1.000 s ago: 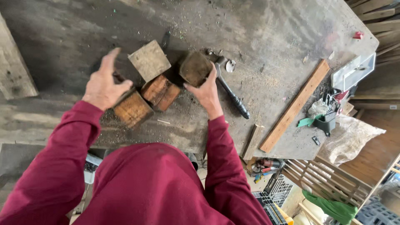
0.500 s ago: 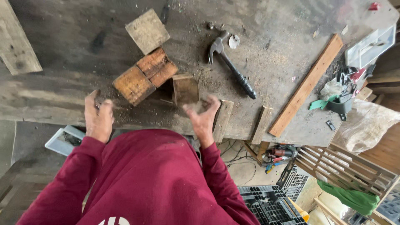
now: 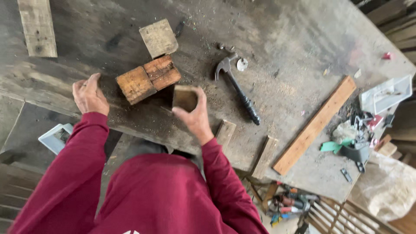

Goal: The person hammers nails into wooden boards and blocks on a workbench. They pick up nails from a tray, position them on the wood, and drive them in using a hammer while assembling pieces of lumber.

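Fingers of the right hand [image 3: 196, 116] are clamped round a small wooden block [image 3: 185, 98], thumb at its near edge, lifting it just clear of the workbench [image 3: 286, 39], seemingly to look it over. The left hand [image 3: 89, 94] rests open at the bench edge, fingers loosely apart and holding nothing, as if to steady the body. At ten o'clock from the block lie two joined brown blocks [image 3: 148, 78], close by; a pale square board [image 3: 158, 37] sits beyond at eleven. At two o'clock a hammer [image 3: 237, 86] lies flat, handle towards the person. A long plank [image 3: 316, 125] lies well off at three.

Half a second ago both hands hung lower, off the bench edge; now they have risen and the block sits closer among the fingers.
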